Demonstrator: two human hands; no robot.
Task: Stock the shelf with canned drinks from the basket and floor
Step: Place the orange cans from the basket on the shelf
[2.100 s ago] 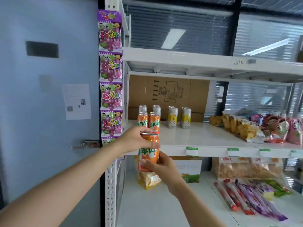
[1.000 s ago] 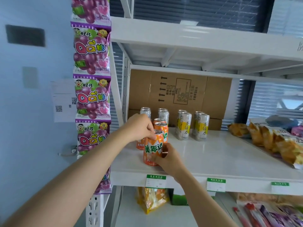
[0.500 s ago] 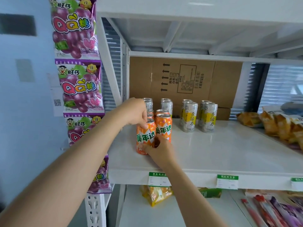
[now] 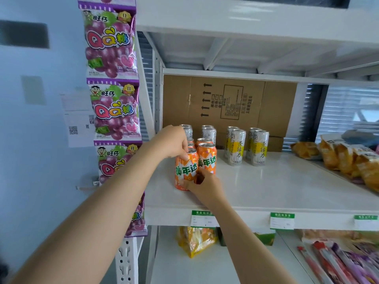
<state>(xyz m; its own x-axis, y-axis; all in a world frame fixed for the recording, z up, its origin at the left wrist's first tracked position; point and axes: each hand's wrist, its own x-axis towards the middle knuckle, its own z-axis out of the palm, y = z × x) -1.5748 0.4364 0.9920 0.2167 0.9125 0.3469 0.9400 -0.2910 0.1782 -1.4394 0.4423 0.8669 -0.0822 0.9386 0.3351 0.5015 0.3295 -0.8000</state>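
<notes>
Your left hand (image 4: 171,142) grips the top of the near orange can (image 4: 184,171); your right hand (image 4: 203,186) pinches its base on the shelf (image 4: 276,181).

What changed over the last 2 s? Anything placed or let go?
The orange can, held in the air in front of the shelf edge 2.1 s ago, went up and in onto the shelf. It now stands at the front, left of a second orange can. Nothing let go: left hand still grips its top, right hand its base. Yellow-label cans and cardboard box stayed put.
</notes>
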